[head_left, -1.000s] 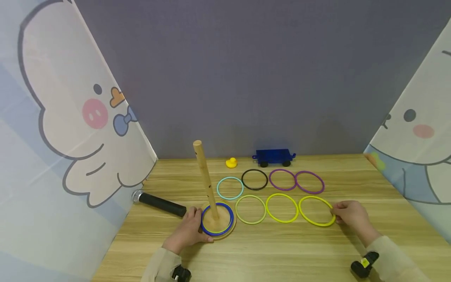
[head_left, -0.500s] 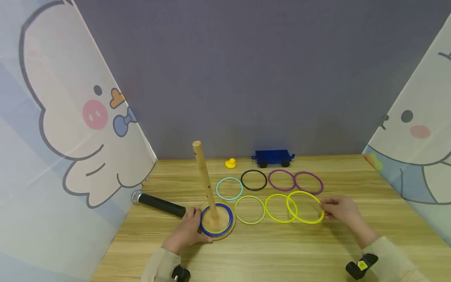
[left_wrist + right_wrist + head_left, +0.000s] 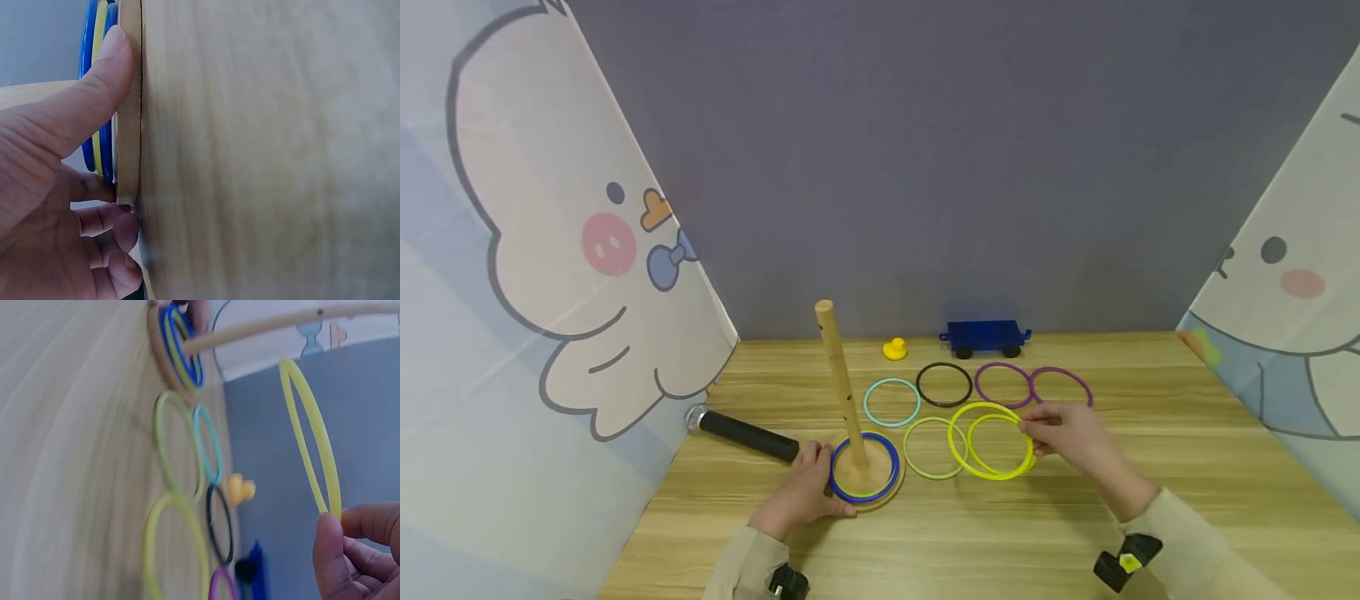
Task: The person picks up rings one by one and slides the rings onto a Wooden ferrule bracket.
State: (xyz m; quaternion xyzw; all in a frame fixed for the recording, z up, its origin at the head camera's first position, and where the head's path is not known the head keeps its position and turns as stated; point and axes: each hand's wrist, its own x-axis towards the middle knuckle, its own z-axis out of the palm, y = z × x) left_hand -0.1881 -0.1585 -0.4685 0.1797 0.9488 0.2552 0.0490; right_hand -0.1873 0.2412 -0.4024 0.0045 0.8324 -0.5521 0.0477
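Note:
At the left my left hand (image 3: 805,492) grips the round wooden base (image 3: 874,473) of a ring-toss stand, thumb and fingers around its edge. Blue rings (image 3: 87,147) with a yellow ring (image 3: 96,153) between them lie stacked on the base, around the upright peg (image 3: 842,383). My right hand (image 3: 1071,433) pinches a yellow ring (image 3: 320,434) between thumb and fingertips, raised off the table and tilted. Beneath it in the head view another yellow ring (image 3: 150,550) lies flat, with a pale green ring (image 3: 905,450) to its left.
Behind lie a light blue ring (image 3: 866,403), a black ring (image 3: 944,363) and two purple rings (image 3: 1003,364). A rubber duck (image 3: 895,349) and a blue toy wagon (image 3: 985,336) stand near the back wall. Left of the stand lies a microphone (image 3: 745,435).
My right hand has lifted the rightmost yellow ring off the table and carried it left, over the other yellow ring. The left hand and stand have stayed in place.

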